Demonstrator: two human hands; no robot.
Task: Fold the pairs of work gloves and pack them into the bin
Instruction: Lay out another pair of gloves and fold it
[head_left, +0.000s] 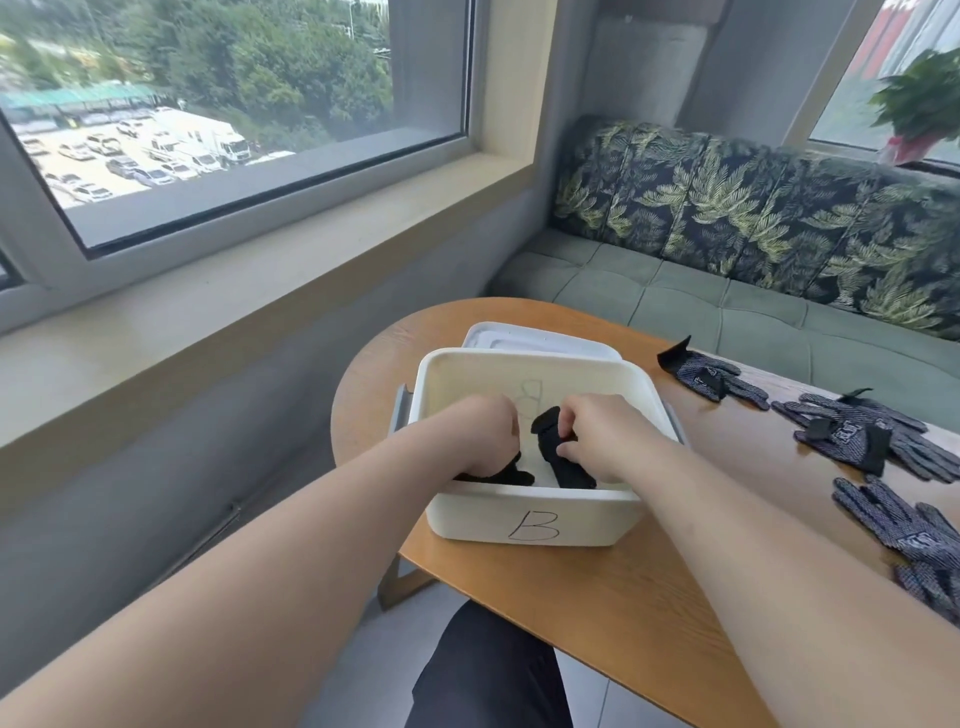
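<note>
from our head camera we look down at a white bin (530, 512) with a big b on its front. it sits on a round wooden table (597, 634), and its lid (519, 338) lies just behind it. both our hands are inside the bin. our left hand (483, 431) has its fingers curled down round a black folded pair (511, 475) near the front wall. our right hand (605, 439) pinches a second black folded pair (548, 434) with its curled fingers and thumb, in the middle of the bin. more dotted grey gloves (872, 436) lie flat on the table to our right, well apart from the bin. a leafy sofa (753, 218) stands behind the table.
</note>
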